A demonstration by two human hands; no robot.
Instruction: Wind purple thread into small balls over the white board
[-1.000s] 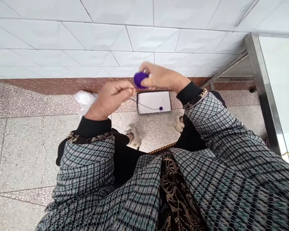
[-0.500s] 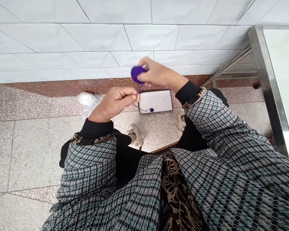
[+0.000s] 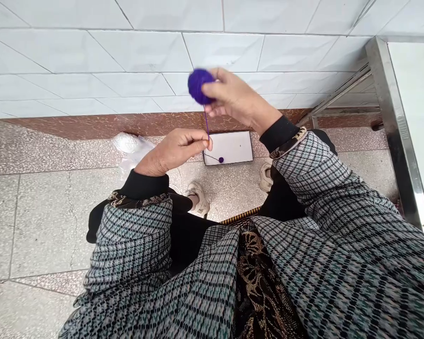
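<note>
My right hand [image 3: 233,94] is closed around a purple ball of yarn [image 3: 199,86], held in front of the tiled wall. From the ball a taut strand of purple yarn [image 3: 206,121] runs down to my left hand [image 3: 180,148], whose thumb and forefinger pinch it. Below my fingers the strand continues to a small dark purple ball [image 3: 221,160], which lies in a shallow white box [image 3: 233,143] with dark edges on the floor.
On the floor at left sits a white bundle with a clear plastic bag [image 3: 132,148]. A metal-framed table [image 3: 398,117] stands at right. My shoes [image 3: 197,197] flank the space before the box. The white tiled wall [image 3: 144,52] rises close ahead.
My right hand has lifted the large yarn ball upward, and the strand between my hands has grown longer and straighter. My left hand has shifted slightly right, still pinching the yarn.
</note>
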